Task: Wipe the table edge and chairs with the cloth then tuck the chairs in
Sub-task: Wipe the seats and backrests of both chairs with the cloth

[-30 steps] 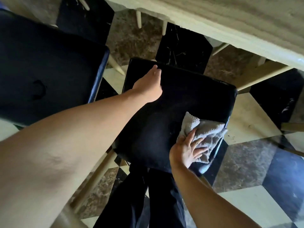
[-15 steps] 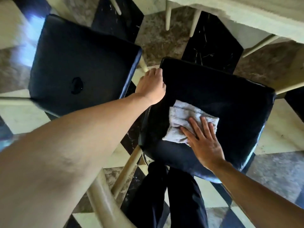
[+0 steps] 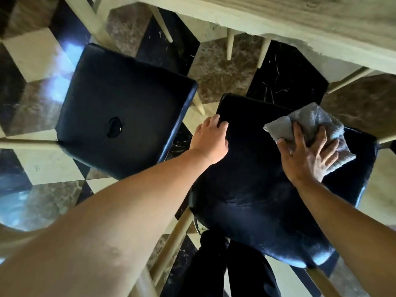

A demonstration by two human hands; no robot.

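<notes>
A chair with a black padded seat (image 3: 252,189) and pale wooden legs stands right below me. My right hand (image 3: 308,155) presses a grey cloth (image 3: 308,123) flat onto the seat's far right part, fingers spread. My left hand (image 3: 211,140) grips the seat's far left corner, fingers curled over the edge. A second black-seated chair (image 3: 120,116) stands to the left, with a small tear in its cushion. The pale table edge (image 3: 278,33) runs across the top of the view.
The floor is glossy tiles (image 3: 34,163) in black, cream and brown. Pale legs of other chairs (image 3: 230,46) hang under the table. My dark trouser legs (image 3: 225,266) are at the bottom, behind the near chair.
My right hand has slid the cloth from the seat's near-middle to its far right part. My left hand has kept its hold on the seat's far left corner.
</notes>
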